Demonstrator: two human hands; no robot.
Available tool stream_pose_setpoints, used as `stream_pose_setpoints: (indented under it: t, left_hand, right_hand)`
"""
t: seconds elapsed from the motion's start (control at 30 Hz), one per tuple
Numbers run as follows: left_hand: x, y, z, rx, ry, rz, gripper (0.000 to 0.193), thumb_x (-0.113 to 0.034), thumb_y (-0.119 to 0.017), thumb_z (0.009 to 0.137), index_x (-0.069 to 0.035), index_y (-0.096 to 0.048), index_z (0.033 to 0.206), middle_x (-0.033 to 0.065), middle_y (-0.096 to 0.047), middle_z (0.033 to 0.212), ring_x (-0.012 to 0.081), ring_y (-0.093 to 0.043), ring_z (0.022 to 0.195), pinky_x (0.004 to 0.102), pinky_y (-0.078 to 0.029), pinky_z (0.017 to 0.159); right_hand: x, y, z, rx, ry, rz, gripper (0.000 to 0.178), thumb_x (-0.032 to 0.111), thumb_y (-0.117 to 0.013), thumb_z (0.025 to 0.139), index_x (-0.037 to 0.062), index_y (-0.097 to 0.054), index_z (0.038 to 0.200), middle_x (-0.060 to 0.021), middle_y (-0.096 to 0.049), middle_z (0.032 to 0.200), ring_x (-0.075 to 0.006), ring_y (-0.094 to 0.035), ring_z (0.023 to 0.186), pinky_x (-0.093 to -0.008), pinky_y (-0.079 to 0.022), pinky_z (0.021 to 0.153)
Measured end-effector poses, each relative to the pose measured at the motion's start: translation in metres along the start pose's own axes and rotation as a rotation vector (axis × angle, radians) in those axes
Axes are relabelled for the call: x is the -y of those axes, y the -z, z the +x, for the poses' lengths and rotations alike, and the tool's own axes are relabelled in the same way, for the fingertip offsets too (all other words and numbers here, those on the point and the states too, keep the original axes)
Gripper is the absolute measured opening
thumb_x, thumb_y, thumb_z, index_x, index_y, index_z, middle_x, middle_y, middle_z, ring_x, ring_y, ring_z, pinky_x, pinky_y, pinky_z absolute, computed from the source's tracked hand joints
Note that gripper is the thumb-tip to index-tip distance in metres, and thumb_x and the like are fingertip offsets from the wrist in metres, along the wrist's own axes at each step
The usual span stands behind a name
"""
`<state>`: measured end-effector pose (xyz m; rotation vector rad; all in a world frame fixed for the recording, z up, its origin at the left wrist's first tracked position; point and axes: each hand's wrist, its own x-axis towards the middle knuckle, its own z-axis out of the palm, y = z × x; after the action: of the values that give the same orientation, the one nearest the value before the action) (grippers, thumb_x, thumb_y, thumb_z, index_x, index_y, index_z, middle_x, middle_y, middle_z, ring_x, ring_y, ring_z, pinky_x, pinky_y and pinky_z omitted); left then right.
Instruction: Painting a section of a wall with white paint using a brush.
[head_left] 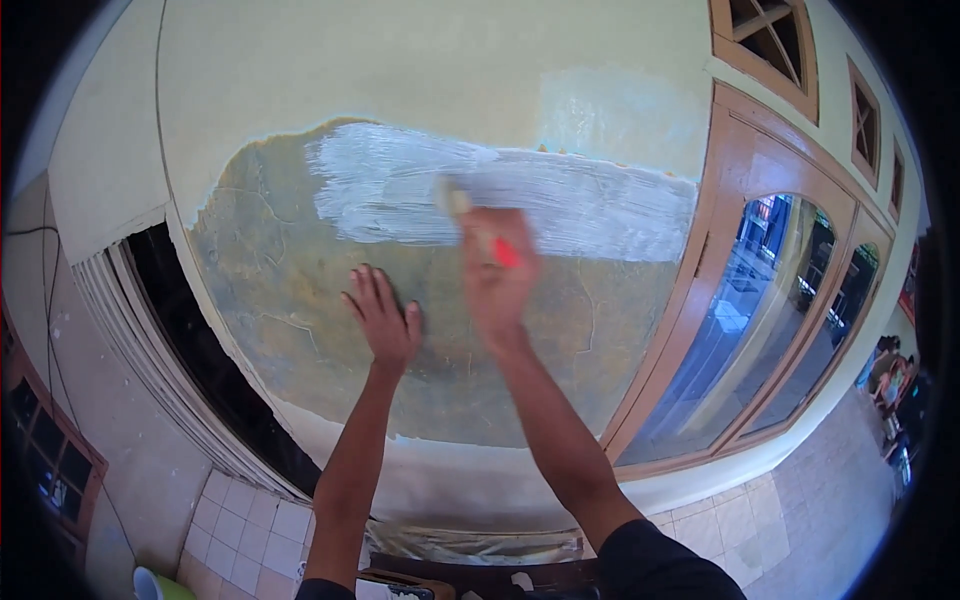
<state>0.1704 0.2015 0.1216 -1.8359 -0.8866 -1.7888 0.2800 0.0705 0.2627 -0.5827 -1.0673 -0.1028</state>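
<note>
A paintbrush (455,197) with pale bristles and some red on its handle is gripped in my right hand (497,285); both are smeared by motion. The bristles lie over a band of streaky white paint (600,205) along the upper part of a bare grey-brown wall patch (265,235). Below that band, my left hand (385,320) rests on the bare patch, its fingers spread and nothing in it. Fine cracks show in the grey surface, and a ragged edge of cream paint borders it.
A wooden door frame (690,290) with glass panes stands right of the patch. At the left is a dark opening beside a folded, ribbed shutter (150,330). Low by the wall lies a plastic-covered thing (480,545). A green container (160,585) stands lower left; people sit far right.
</note>
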Motion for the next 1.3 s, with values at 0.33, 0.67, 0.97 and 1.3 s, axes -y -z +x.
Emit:
stream_pose_setpoints:
  t: [0.33,0.67,0.97,1.3]
  left_hand:
    - [0.021,-0.012,-0.015,0.085,-0.217,0.000,0.071,-0.049,-0.041,0.100,-0.003,-0.035,0.154,0.0241,-0.027,0.161,0.0416,-0.022,0.151,0.0688,-0.009,0.117]
    - [0.085,0.009,-0.018,0.097,-0.240,0.004,0.073,-0.053,-0.050,0.096,-0.010,-0.038,0.154,0.0172,-0.029,0.162,0.0348,-0.025,0.151,0.0623,-0.014,0.120]
    - [0.141,0.030,0.022,-0.042,-0.083,-0.084,0.081,-0.053,-0.049,0.097,0.001,-0.031,0.154,0.0218,-0.025,0.162,0.0412,-0.022,0.151,0.0601,-0.015,0.119]
    - [0.161,0.022,0.011,0.214,0.053,-0.151,0.076,-0.047,-0.049,0.097,-0.002,-0.029,0.155,0.0264,-0.023,0.161,0.0424,-0.019,0.151,0.0599,-0.014,0.120]
  right_hand:
    - [0.001,-0.015,-0.023,-0.161,0.336,-0.372,0.021,-0.003,-0.066,0.078,0.0057,-0.066,0.096,-0.0089,-0.061,0.103,-0.0253,-0.059,0.092,-0.0344,-0.050,0.076]
    - [-0.016,-0.100,-0.059,0.056,0.266,0.029,0.022,-0.010,-0.063,0.083,0.0043,-0.066,0.100,-0.0031,-0.059,0.100,-0.0175,-0.058,0.093,-0.0286,-0.049,0.074]
    - [-0.016,-0.120,-0.067,-0.086,0.452,-0.477,0.024,-0.010,-0.064,0.077,0.0043,-0.067,0.096,-0.0121,-0.063,0.101,-0.0302,-0.060,0.092,-0.0381,-0.049,0.077]
    - [-0.061,-0.203,-0.092,0.117,0.389,-0.113,0.020,-0.007,-0.070,0.078,0.0038,-0.069,0.095,-0.0110,-0.066,0.096,-0.0269,-0.064,0.089,-0.0322,-0.051,0.078]
